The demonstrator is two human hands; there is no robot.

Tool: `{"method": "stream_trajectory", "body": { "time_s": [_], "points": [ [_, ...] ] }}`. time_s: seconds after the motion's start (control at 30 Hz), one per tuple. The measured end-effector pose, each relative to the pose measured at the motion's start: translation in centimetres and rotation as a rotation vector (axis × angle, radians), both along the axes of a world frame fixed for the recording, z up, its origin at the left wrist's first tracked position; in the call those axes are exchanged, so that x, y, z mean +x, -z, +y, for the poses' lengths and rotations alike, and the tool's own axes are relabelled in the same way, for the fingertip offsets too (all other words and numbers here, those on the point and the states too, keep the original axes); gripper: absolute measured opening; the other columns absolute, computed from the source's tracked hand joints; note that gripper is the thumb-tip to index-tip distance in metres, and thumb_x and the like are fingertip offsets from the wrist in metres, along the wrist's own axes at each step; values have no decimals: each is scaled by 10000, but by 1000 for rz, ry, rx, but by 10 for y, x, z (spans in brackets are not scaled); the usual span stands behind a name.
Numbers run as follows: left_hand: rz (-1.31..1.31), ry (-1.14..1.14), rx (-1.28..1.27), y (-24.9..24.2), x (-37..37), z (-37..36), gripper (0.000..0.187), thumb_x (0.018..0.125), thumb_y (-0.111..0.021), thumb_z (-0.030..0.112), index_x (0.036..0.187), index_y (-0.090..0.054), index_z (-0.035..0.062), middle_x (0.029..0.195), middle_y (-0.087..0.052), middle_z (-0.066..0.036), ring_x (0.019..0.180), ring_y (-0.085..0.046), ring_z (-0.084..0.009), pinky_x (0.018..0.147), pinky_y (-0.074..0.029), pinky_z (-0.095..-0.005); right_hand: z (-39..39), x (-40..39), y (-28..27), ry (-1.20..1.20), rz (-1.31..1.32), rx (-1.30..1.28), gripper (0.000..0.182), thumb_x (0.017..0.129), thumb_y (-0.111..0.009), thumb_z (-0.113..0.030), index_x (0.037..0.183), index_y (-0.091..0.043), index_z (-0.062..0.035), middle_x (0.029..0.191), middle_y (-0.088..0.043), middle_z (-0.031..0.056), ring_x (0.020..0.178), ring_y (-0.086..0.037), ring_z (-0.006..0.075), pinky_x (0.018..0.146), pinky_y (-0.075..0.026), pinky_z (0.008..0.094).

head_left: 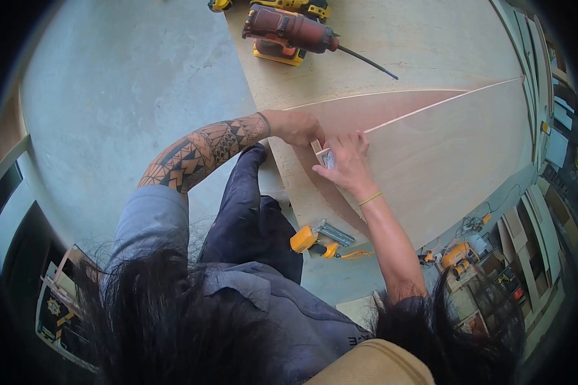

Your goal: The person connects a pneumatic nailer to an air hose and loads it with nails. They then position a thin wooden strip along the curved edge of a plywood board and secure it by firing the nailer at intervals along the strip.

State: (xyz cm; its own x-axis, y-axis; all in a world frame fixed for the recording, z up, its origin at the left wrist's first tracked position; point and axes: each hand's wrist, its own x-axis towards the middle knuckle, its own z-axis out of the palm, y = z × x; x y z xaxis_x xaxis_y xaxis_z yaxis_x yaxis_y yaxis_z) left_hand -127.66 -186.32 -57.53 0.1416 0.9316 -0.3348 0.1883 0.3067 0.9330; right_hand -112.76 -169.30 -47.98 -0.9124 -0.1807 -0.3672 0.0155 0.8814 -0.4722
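My left hand (295,127), at the end of a tattooed forearm, is closed with its fingertips at a small wooden piece (316,146). My right hand (348,163) rests at the near corner of a large thin wooden panel (449,141), its fingers bent and its thumb pointing left. Under the right palm shows a small pale, printed item (328,158), mostly covered. Both hands nearly meet at this corner. Beside the panel's long pale edge lies a second, reddish-brown curved sheet (379,109); a curved strip (327,183) runs below the hands.
A dark red power tool with a long thin bit (289,31) lies on the plywood sheet (430,38) beyond the hands. A yellow nail gun (305,239) is near the body. Boards lean at the right, near an orange tool (457,256). The grey floor (141,70) extends left.
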Motion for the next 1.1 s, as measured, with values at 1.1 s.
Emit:
{"method": "stream_trajectory", "body": {
  "time_s": [1.1],
  "points": [
    [29,-115,32,-3,3,-2,383,839,-851,300,1098,-727,46,859,-738,-137,811,-685,-291,768,-531,-415,-25,-20,0,-38,-59,226,457,820,-765,-301,1142,-596,-25,1159,-539,199,1235,-520,398,1252,-187,602]
  ]
}}
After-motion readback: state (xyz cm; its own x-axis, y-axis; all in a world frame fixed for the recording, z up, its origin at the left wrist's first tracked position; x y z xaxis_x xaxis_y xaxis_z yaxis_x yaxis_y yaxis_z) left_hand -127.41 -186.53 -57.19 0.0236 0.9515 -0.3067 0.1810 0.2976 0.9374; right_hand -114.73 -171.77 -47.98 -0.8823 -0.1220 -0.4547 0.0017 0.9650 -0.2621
